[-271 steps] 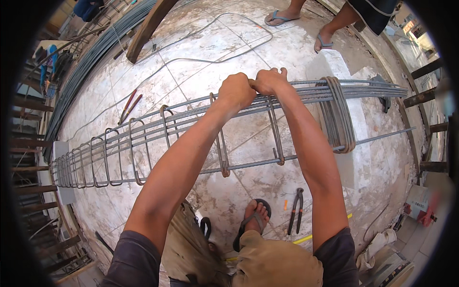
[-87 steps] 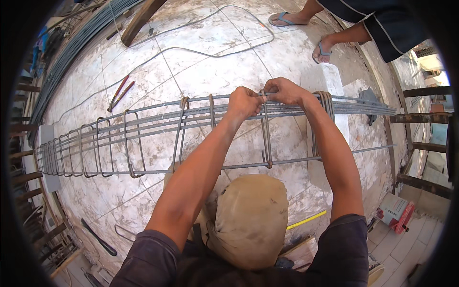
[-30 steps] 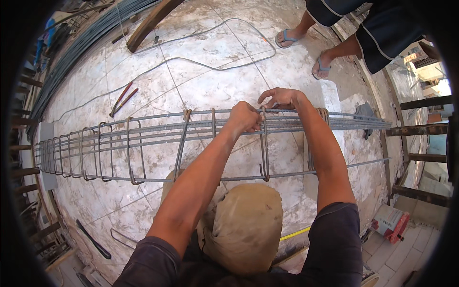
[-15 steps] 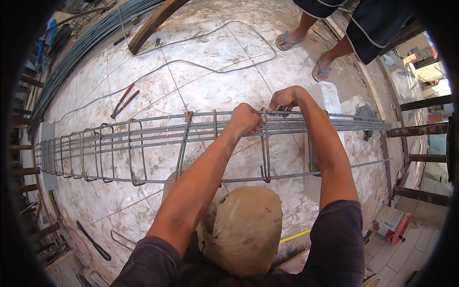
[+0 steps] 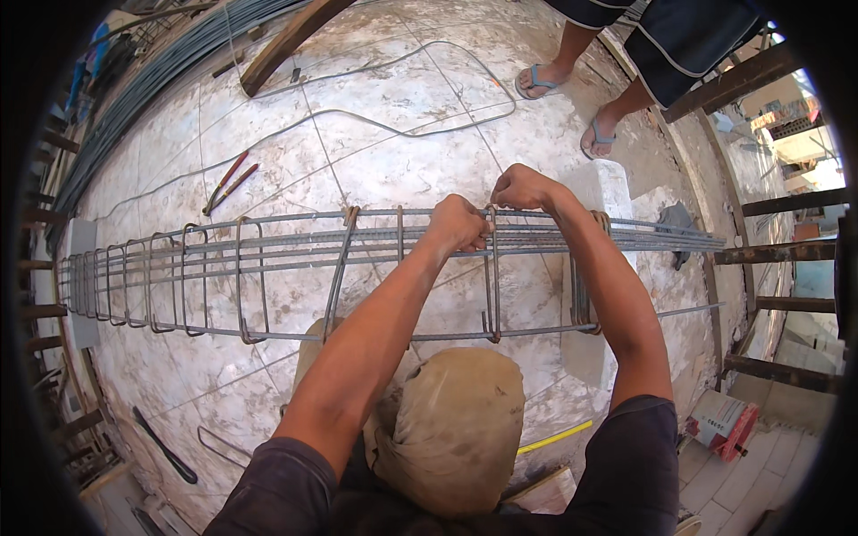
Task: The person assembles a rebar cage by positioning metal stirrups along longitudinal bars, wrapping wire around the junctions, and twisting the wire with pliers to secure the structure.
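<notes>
A long rebar cage (image 5: 295,335) lies across the floor in front of me, its steel bars running left to right through bent stirrups. My left hand (image 5: 460,225) is closed at the upper bars, its fingertips against a stirrup (image 5: 492,290); what they pinch is partly hidden. Just above that stirrup's top corner, my right hand (image 5: 523,189) is closed in a pinch, slightly off the top bar. Anything between its fingertips is too thin to make out. Farther right, several stirrups (image 5: 579,295) stand bunched together near my right forearm.
Red-handled cutters (image 5: 230,185) and a looping grey cable (image 5: 326,113) lie beyond the cage. Another person's sandalled feet (image 5: 601,134) stand at the far right. White blocks (image 5: 83,237) (image 5: 601,181) sit under the cage. Long rods (image 5: 125,116) are bundled far left; a bucket (image 5: 719,424) lies right.
My right hand has lifted a little off the top bar and shifted left, its fingers drawing together above the stirrup corner. My left hand stays at the bars. The view has shifted slightly.
</notes>
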`<state>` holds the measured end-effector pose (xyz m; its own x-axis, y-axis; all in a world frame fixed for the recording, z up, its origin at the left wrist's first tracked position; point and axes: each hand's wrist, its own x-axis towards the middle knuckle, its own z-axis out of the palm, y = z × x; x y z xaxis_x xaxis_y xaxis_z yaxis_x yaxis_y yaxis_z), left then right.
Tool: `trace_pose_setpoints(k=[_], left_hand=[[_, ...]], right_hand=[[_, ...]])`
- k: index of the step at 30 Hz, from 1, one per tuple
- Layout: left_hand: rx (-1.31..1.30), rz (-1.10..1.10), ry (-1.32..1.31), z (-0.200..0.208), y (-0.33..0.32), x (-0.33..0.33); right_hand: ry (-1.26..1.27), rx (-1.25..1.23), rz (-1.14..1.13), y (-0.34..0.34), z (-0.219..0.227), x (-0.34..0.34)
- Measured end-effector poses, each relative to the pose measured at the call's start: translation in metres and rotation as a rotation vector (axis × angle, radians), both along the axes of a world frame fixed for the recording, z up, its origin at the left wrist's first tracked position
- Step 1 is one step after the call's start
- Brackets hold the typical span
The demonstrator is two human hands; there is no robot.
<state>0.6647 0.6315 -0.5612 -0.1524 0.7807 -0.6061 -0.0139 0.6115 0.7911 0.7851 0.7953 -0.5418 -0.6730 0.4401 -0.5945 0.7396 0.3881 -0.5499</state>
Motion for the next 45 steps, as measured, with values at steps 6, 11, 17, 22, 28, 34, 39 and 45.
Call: trace_pose_setpoints(k=[6, 11, 17, 22, 28, 34, 39, 45], left_hand=[[0.009, 0.015, -0.006, -0.001, 0.000, 0.001], [0.014, -0.144, 0.146, 0.016, 0.013, -0.006], [-0.056, -0.574, 0.508, 0.039, 0.064, -0.027], [0.017, -0.899, 0.637, 0.034, 0.098, -0.040], [0.099, -0.528, 0.204, 0.003, 0.096, -0.051], [0.110, 0.012, -0.058, -0.022, 0.055, -0.034], [0.235, 0.064, 0.182, -0.033, 0.040, -0.020], [0.246, 0.015, 0.015, -0.059, 0.045, -0.037]], right_hand=[[0.043, -0.112, -0.176, -0.001, -0.006, 0.009], [0.163, 0.054, -0.258, -0.016, -0.019, 0.018], [0.387, 0.190, -0.331, -0.040, -0.029, 0.029], [0.480, 0.020, -0.425, -0.048, -0.034, 0.032], [0.492, -0.168, -0.380, -0.035, -0.025, 0.034], [0.386, -0.291, -0.401, -0.016, -0.023, 0.038], [0.318, -0.091, -0.427, -0.023, -0.028, 0.032], [0.588, -0.010, -0.492, -0.051, -0.034, 0.031]])
